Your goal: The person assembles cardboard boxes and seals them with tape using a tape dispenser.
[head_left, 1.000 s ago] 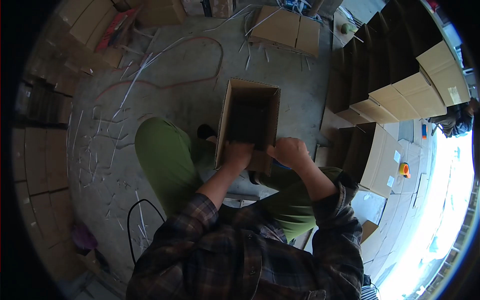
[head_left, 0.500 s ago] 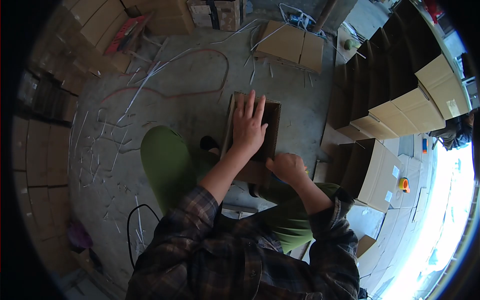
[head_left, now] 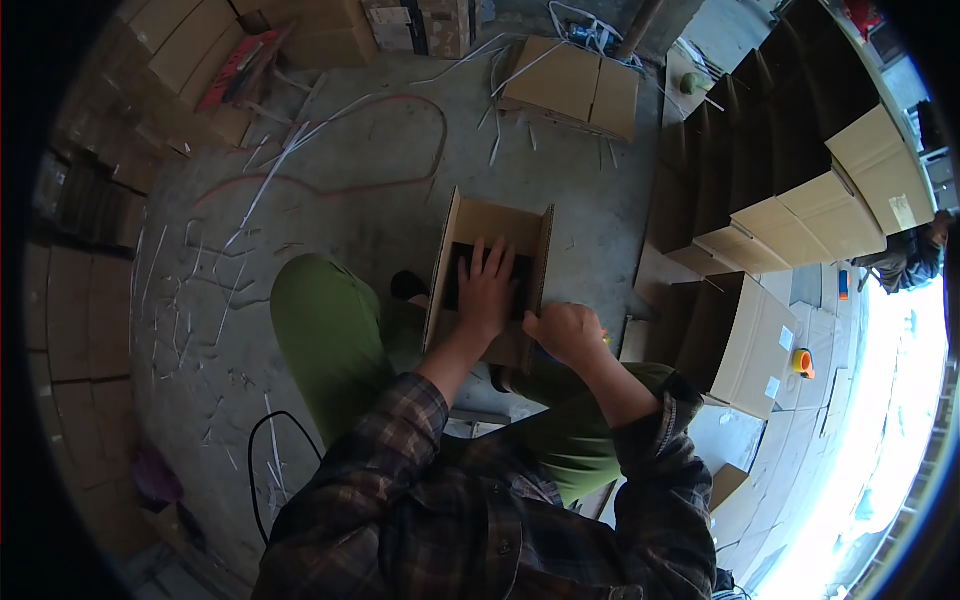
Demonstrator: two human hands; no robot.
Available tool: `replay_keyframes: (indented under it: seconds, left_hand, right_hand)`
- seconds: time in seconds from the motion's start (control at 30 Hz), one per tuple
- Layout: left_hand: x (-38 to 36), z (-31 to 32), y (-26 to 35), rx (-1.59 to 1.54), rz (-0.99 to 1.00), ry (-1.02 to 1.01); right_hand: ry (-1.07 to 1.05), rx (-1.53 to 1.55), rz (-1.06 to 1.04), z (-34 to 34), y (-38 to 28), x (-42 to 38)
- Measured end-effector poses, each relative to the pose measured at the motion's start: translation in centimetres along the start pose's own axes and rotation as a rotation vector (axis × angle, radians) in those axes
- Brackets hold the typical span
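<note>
An open cardboard box (head_left: pixel 547 250) stands upright between my knees, its top facing me. My left hand (head_left: pixel 485 290) reaches down into it, fingers spread over a dark patch at the bottom. At the box's near right corner my right hand (head_left: pixel 568 333) is closed in a fist, its thumb right at the box edge. Bits of blue and yellow show around that fist, but I cannot tell what it holds.
A flat stack of cardboard (head_left: pixel 570 85) lies ahead on the concrete floor, with white straps scattered to the left. Cardboard shelving (head_left: pixel 810 220) stands at the right, near an orange and yellow roll (head_left: pixel 803 362). Stacked boxes (head_left: pixel 90 310) line the left side.
My left hand has gone from above the box opening down inside it, and the box walls now show more openly. My right hand stays at the near right corner.
</note>
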State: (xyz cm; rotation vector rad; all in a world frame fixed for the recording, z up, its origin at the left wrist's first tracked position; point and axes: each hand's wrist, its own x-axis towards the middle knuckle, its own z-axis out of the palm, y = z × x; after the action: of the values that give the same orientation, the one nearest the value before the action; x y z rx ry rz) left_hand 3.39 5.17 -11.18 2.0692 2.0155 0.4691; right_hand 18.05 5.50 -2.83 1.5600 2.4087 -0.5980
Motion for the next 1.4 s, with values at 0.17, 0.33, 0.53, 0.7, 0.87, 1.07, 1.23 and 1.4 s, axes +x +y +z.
replay_keyframes:
  seconds: [0.17, 0.33, 0.53, 0.7, 0.87, 1.07, 1.23, 1.4]
  left_hand:
    - [1.3, 1.8, -0.5, 0.039, -0.011, 0.009]
    - [4.6, -0.1, -0.2, -0.557, -0.187, -0.039]
    - [5.6, -1.4, 1.8, -0.909, -0.249, -0.087]
    - [4.2, 0.2, -2.0, -1.43, -0.604, -0.244]
    - [3.4, 3.0, -2.4, -1.591, -0.734, -0.221]
    - [3.6, 3.2, -2.6, -1.172, -0.675, -0.18]
    - [0.4, -3.3, 0.5, -0.541, -0.141, 0.121]
    - [0.3, -9.7, -4.1, -0.469, 0.125, 0.334]
  right_hand:
    - [0.129, -0.055, -0.097, 1.1, 0.0, -0.2]
    - [0.108, -0.217, -0.183, 0.5, -0.6, 0.5]
    - [-0.111, -0.34, -0.191, -1.5, -1.7, 1.5]
    - [-0.101, -0.166, 0.002, -1.0, 0.3, 2.5]
    - [-0.017, -0.034, 0.201, -0.9, 4.0, 5.5]
    - [-0.146, 0.114, 0.31, 0.4, 2.2, 8.7]
    - [-0.22, 0.092, 0.277, 1.2, 2.8, 9.0]
    - [-0.223, 0.119, 0.228, 1.1, 2.6, 8.5]
